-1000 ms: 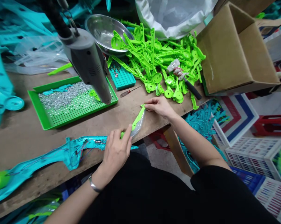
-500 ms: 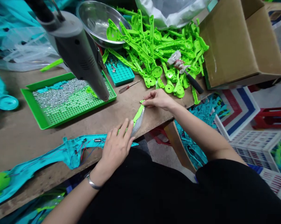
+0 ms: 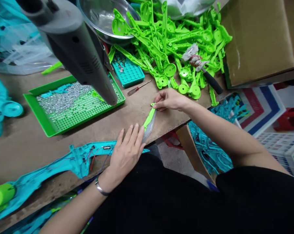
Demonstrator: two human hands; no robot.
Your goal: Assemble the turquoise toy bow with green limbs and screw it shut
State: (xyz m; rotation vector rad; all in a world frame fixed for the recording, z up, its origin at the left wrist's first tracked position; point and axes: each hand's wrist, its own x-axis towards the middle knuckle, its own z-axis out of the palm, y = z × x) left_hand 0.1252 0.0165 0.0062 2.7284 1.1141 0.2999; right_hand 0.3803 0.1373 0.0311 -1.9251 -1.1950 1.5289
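Lime plastic part point(image 3: 150, 115), w/ clear piece point(image 3: 150, 126) alongside, lies on bench point(image 3: 132, 112): L hand point(image 3: 128, 148) flat, open over near end; R hand point(image 3: 168, 100) at far tip, fingers bunched, can't tell if gripping. Looks like a positioning step; next move prob. calls for keeping both pcs aligned. Beyond: wired turquoise shell point(image 3: 76, 162), screwdriver point(image 3: 140, 87), green tray point(image 3: 39, 119).

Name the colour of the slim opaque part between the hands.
The opaque part is bright green, clearest in head view.

Bare right hand point(image 3: 170, 99) curled into a thumb-and-finger pinch, bare right forearm point(image 3: 215, 131) stretched out behind it, bare left hand point(image 3: 127, 151) palm down, fingers extended, left of that pinch, nearer the torso
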